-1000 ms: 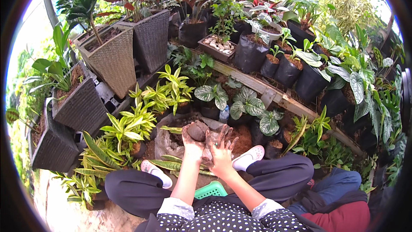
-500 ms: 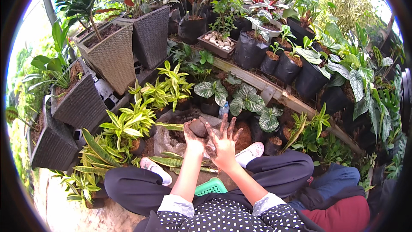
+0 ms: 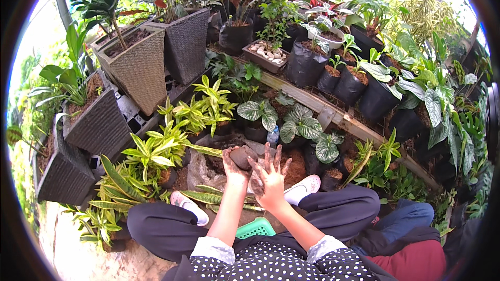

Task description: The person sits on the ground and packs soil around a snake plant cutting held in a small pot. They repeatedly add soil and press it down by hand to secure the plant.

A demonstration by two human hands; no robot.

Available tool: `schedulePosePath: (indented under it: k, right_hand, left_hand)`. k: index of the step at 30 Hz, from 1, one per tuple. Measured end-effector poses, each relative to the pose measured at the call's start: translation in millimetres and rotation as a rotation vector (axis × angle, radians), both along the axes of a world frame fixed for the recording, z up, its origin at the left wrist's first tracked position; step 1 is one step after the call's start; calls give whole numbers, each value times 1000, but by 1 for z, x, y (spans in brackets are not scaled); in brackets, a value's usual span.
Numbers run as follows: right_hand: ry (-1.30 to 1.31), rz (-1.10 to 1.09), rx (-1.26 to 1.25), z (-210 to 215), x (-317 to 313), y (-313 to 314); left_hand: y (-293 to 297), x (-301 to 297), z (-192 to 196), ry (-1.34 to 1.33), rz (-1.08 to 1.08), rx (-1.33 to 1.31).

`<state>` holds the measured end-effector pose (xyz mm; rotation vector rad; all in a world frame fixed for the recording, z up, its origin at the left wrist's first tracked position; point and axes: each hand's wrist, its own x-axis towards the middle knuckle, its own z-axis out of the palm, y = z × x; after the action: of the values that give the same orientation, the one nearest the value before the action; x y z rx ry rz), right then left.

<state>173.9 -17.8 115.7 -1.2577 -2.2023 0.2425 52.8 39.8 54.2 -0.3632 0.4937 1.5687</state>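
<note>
My left hand [image 3: 234, 169] is curled round a dark, rounded brown-grey lump [image 3: 242, 156]; whether it is packed soil or a small soil-filled bag I cannot tell. Close beside it, my right hand [image 3: 269, 174] has its fingers spread and pointing away, smeared with dark soil. Its thumb side is near the lump, and nothing shows in its grasp. Beneath and beyond both hands lies a clear plastic sheet [image 3: 199, 176] with dark soil on it. Cut snake plant leaves [image 3: 200, 196] lie on the ground nearer to me.
A green perforated plastic basket [image 3: 255, 227] sits between my legs. Yellow-green potted plants [image 3: 151, 151] crowd the left, below tall textured planters [image 3: 133, 70]. A wooden beam [image 3: 312, 101] runs along black plant bags [image 3: 307, 65]. At the right is another person's leg [image 3: 401, 224].
My right hand's fingers have drawn slightly closer together and the hand has shifted a little left. The left hand still holds the lump. The view has shifted very slightly.
</note>
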Motion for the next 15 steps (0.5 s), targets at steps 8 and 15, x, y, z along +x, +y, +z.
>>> schedulePosePath:
  k: [8,15]
  right_hand:
    - [93,-89,-2,2,3,12]
    - [187,-23,-59,1,17,17]
  left_hand:
    - [-10,14,12,-24,-16,6]
    - [-10,20,11,87,-73,141]
